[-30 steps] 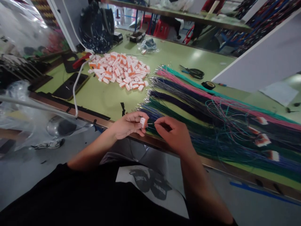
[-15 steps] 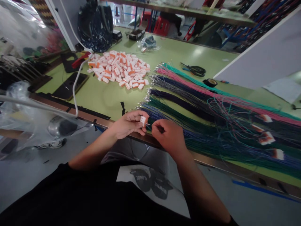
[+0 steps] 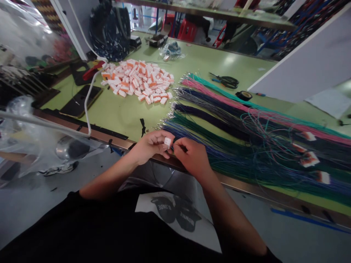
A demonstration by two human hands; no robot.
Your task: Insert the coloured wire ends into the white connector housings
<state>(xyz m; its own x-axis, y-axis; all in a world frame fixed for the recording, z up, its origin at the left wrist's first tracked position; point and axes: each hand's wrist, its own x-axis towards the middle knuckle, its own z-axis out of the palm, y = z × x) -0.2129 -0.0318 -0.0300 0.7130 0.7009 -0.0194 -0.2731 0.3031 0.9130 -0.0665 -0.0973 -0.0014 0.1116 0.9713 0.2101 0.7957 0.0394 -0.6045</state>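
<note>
Between the thumb and fingers of my left hand (image 3: 150, 148) is a small white and orange connector housing (image 3: 167, 142). My right hand (image 3: 194, 156) is closed in a pinch right beside it, fingertips nearly touching the housing. The pinch is on a thin wire, whose end is now hidden by the fingers. Just beyond my hands lie bundles of blue and green wires (image 3: 189, 128) with bare metal terminals at their left ends. A big heap of similar housings (image 3: 137, 81) is spread on the green table.
Pink wires (image 3: 219, 95) and teal wires run off to the right, where several housings (image 3: 309, 159) sit among them. Behind are pliers (image 3: 226, 81) and black tape (image 3: 244, 95). A phone (image 3: 80, 101) and a white cable (image 3: 88, 106) are at left. A white panel (image 3: 304, 65) slants at right.
My right hand has moved left, up to the housing. The metal wire tip that showed between my hands is now out of sight. My left hand has turned the housing slightly.
</note>
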